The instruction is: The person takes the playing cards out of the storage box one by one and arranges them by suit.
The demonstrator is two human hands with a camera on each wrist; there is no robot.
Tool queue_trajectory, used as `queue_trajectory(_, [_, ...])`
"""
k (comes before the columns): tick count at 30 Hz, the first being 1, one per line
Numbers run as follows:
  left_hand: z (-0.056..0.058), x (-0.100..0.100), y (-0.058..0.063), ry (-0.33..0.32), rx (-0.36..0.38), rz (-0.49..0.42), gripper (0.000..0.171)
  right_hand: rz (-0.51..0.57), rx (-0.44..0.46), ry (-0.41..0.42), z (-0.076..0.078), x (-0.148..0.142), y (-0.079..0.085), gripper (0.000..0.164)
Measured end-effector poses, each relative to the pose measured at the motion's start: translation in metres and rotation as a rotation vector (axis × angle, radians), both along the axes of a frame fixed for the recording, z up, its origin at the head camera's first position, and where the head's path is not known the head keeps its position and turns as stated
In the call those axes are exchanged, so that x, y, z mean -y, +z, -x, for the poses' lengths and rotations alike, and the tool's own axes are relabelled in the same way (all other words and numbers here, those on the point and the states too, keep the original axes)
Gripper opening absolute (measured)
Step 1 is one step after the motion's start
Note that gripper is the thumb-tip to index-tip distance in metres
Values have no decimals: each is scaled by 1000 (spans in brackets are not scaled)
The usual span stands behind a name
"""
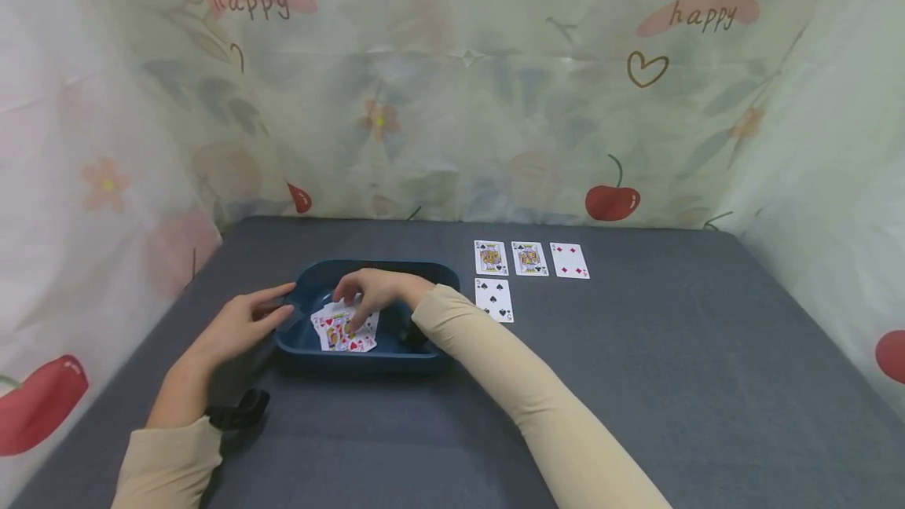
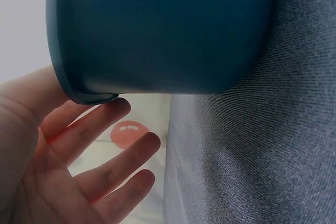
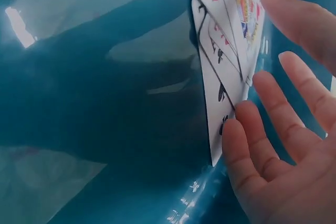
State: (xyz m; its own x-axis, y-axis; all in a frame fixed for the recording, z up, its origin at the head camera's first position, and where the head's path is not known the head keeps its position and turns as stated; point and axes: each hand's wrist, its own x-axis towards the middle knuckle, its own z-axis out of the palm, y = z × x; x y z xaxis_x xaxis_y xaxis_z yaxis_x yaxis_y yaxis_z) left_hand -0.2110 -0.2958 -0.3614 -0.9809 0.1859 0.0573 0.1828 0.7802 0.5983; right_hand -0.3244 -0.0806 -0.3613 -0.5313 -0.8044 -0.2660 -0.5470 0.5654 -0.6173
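Inside a dark blue plastic tub lies a loose, fanned pile of playing cards, face up. My right hand reaches down over this pile with fingers apart and loosely bent. In the right wrist view its fingertips come right up to the card edges, and no card is pinched. At the tub's left end, my left hand rests thumb and forefinger at the rim. The left wrist view shows the other fingers spread out beside the wall, relaxed.
Right of the tub, face-up cards lie on the grey cloth-covered table. Two face cards and a diamond card form a row, with a spade card below. Patterned curtains enclose the back and sides.
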Motion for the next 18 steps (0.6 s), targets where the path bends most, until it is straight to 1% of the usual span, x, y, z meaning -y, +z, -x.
queue_trajectory(3, [0, 0, 0, 2, 1, 0, 51, -38, -30, 11, -2, 3, -1, 55])
queue_trajectory(5, [0, 0, 0, 2, 0, 0, 51, -55, -31, 6, -3, 4, -2, 56])
queue_trajectory(13, [0, -1, 3, -1, -5, 3, 50, -95, -60, -36, -6, 6, -5, 54])
queue_trajectory(16, [-1, -1, 3, 0, -1, 2, 50, -80, -75, -43, -6, 5, -4, 50])
queue_trajectory(18, [-1, -1, 2, 2, 1, 1, 50, -48, -62, -53, -5, 4, -2, 48])
